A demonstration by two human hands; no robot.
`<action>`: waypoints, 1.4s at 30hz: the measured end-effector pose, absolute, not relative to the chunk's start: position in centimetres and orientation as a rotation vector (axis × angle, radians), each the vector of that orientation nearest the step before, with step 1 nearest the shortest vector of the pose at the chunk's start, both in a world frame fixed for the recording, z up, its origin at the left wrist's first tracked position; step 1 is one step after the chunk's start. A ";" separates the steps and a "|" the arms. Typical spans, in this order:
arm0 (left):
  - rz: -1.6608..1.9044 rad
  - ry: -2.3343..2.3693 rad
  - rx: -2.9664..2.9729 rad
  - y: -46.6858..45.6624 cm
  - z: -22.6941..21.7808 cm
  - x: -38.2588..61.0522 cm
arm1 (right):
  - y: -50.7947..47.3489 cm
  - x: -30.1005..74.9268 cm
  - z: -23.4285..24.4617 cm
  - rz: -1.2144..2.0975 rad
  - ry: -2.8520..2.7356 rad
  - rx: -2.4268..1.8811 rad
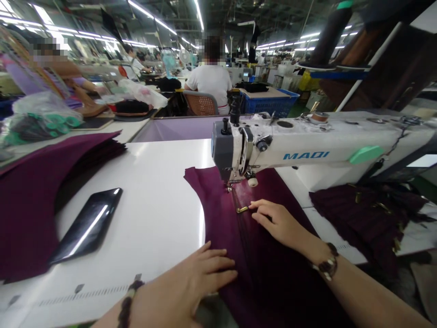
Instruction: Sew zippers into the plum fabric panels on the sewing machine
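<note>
A dark maroon fabric piece (273,255) lies under the needle area of a white sewing machine (324,141). Down its middle runs a zipper (243,232), with a gold zipper pull (242,209) turned sideways just in front of the presser foot (230,187). My right hand (278,223) rests on the fabric, index fingertip at the pull's right end; thumb and index finger are apart, and whether they touch the pull is unclear. Flat, with fingers spread, my left hand (201,275) lies over the fabric's left edge.
On the white table (164,205), a black phone (88,223) lies beside a stack of maroon pieces (30,196). More maroon fabric with gold pulls (365,214) is bunched at right. A seated person (211,77) and a blue crate (269,102) are ahead.
</note>
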State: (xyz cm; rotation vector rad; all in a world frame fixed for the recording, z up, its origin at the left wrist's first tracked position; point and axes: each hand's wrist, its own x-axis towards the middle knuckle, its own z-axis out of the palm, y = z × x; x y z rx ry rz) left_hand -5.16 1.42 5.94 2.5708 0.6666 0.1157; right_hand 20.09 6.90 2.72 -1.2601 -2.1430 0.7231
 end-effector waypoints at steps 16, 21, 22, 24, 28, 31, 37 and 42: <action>1.028 0.680 2.807 1.9 6.1 0.4 | -5.8 21.1 3.8 0.745 -2.371 -1.321; 1.366 0.786 2.524 1.4 7.3 0.9 | -5.4 22.0 2.0 1.037 -1.780 -1.574; 1.439 0.861 2.484 1.1 7.0 0.5 | -5.2 22.3 2.2 1.119 -1.697 -1.630; 1.399 0.944 2.523 0.4 6.0 -0.3 | -4.8 22.7 2.7 1.296 -1.534 -1.711; 0.951 0.904 2.834 -1.1 2.9 -0.5 | -4.5 22.3 3.7 1.452 -1.438 -1.700; 0.994 0.947 2.898 -1.7 1.4 0.6 | -4.7 21.8 3.9 1.472 -1.481 -1.658; 1.130 0.901 2.725 -1.6 1.1 1.4 | -4.8 21.7 4.5 1.480 -1.641 -1.579; 1.075 0.853 2.658 -1.4 0.6 1.6 | -4.3 22.4 4.9 1.380 -1.835 -1.574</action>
